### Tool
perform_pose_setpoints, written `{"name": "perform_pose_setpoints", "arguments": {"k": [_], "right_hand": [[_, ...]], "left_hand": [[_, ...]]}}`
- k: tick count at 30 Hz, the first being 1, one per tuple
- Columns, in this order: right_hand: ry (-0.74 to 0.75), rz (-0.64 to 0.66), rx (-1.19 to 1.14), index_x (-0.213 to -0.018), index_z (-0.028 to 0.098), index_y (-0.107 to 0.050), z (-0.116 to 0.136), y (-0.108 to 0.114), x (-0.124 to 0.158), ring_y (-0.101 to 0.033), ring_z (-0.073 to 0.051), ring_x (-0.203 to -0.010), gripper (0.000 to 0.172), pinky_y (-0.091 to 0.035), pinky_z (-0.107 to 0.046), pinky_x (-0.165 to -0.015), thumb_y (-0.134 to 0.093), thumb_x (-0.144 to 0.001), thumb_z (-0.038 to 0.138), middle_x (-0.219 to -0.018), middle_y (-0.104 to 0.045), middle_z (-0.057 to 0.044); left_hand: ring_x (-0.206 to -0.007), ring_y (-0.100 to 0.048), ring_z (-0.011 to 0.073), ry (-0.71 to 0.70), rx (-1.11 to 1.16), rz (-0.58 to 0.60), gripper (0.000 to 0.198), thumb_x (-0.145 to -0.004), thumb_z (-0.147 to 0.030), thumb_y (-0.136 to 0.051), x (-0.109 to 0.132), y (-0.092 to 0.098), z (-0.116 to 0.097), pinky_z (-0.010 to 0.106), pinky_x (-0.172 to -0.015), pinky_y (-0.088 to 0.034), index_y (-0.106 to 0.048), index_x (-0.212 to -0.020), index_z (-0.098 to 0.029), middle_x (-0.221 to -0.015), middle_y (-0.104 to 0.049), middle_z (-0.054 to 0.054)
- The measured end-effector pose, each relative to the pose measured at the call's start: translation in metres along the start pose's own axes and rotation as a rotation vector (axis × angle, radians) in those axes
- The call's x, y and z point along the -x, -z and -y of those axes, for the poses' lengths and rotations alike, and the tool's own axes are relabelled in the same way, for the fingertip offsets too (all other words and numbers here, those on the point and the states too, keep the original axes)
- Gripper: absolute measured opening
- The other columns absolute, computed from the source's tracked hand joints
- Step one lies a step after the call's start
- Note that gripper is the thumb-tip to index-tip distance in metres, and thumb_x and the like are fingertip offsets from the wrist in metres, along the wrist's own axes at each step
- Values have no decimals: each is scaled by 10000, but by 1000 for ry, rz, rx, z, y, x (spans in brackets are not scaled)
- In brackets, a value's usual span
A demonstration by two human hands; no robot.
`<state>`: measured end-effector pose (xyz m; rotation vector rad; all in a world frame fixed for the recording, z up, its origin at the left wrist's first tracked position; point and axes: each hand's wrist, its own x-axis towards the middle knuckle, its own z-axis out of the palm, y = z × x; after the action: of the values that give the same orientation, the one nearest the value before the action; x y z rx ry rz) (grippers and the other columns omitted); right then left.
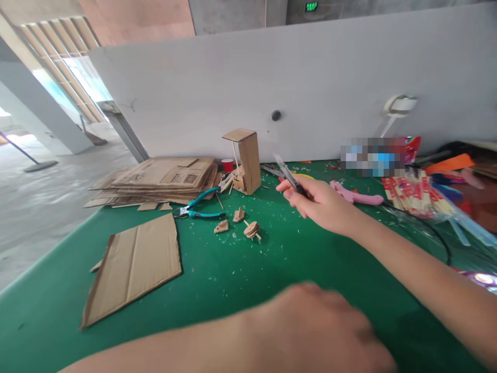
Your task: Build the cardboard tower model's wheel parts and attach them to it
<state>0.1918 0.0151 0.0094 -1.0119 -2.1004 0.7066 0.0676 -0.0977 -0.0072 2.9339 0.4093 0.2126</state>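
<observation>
We see the right hand [324,202] closed around a utility knife [292,178], its long axis running from the near right to the far left, with the blurred blade end pointing toward the wall and raised off the green tabletop [217,274]. The left hand [322,324] is at the near edge of our view, too blurred for us to tell whether its fingers are apart, together or on something.

From the knife, the loose cardboard sheet [135,264] lies to the left and nearer, well apart from both hands; the left forearm passes closest to it. Between knife and sheet we find a round cardboard piece with sticks through it [252,229], two small cardboard bits [221,226] and the teal-handled pliers [205,214], whose handles spread toward the right. Farther left is a cardboard stack [163,173]; a cardboard stand [250,160] rises just left of the blade. Right of the right hand lies a pink glue gun [365,198].
</observation>
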Motion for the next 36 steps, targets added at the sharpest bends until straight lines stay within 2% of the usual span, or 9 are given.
{"name": "perform_pose_setpoints", "arguments": {"k": [2, 4, 7, 10, 13, 17, 22, 30, 36], "right_hand": [[-16, -26, 116, -976, 222, -577, -11, 3, 6, -457, -108, -539, 312, -364, -248, -494, -453, -869, 487, -685, -528, 14], [-55, -39, 181, -952, 221, -574, -24, 7, 13, -459, -121, -549, 321, -350, -252, -495, -441, -868, 502, -666, -524, 13], [-103, 28, 271, -880, 223, -566, -45, 13, 23, -483, -135, -560, 336, -362, -269, -523, -343, -914, 471, -649, -535, 11], [-11, 145, 388, -805, 214, -564, -58, 12, 33, -548, -154, -675, 318, -404, -292, -625, -326, -937, 379, -752, -602, -14], [107, 236, 464, -906, 211, -597, -61, 5, 41, -582, -173, -831, 284, -431, -309, -734, -332, -943, 307, -916, -633, -43], [226, 290, 590, -1028, 207, -600, -59, -5, 48, -584, -175, -830, 298, -432, -309, -724, -325, -950, 290, -916, -627, -55], [270, 230, 758, -878, 194, -606, -60, -15, 53, -570, -170, -744, 312, -400, -302, -657, -359, -947, 372, -784, -613, -26], [247, 125, 845, -883, 188, -599, -63, -20, 56, -568, -158, -725, 297, -373, -282, -633, -359, -951, 350, -777, -620, -15], [265, 103, 906, -856, 189, -596, -61, -23, 56, -571, -144, -696, 315, -321, -267, -564, -343, -957, 347, -758, -619, -12]], "left_hand": [[-671, -621, 194, 318, -244, -32, 240, -883, -356, -480, 26, 26, 21, 306, -613, -488, -622, -776, -194, -713, -626, 36], [-673, -608, 200, 614, -381, -66, 225, -897, -301, -439, 53, 45, 49, 301, -607, -462, -604, -805, -179, -743, -603, 50], [-735, -609, 209, 745, -297, -22, 287, -870, -438, -466, 79, 48, 85, 289, -619, -452, -590, -969, -199, -867, -607, 55], [-843, -604, 247, 742, -241, 17, 308, -828, -446, -534, 83, 30, 102, 305, -650, -459, -585, -1005, -199, -933, -609, 70], [-882, -600, 230, 689, -179, 18, 188, -857, -287, -501, 73, 15, 103, 296, -677, -463, -584, -1004, -206, -938, -615, 56], [-918, -599, 204, 638, -111, -25, 290, -868, -195, -442, 59, 8, 100, 291, -733, -471, -543, -1137, -238, -1022, -618, 42], [-1002, -584, 209, 564, -121, -121, 398, -880, -149, -418, 52, -11, 105, 330, -838, -472, -462, -1266, -238, -1118, -623, 38], [-1085, -563, 211, 516, -73, -253, 476, -853, -103, -424, 51, -30, 111, 356, -926, -451, -423, -1322, -183, -1216, -601, 64], [-1048, -591, 228, 535, -7, -302, 556, -884, -153, -403, 54, -38, 114, 387, -895, -469, -248, -1418, -172, -1204, -610, 85]]}}
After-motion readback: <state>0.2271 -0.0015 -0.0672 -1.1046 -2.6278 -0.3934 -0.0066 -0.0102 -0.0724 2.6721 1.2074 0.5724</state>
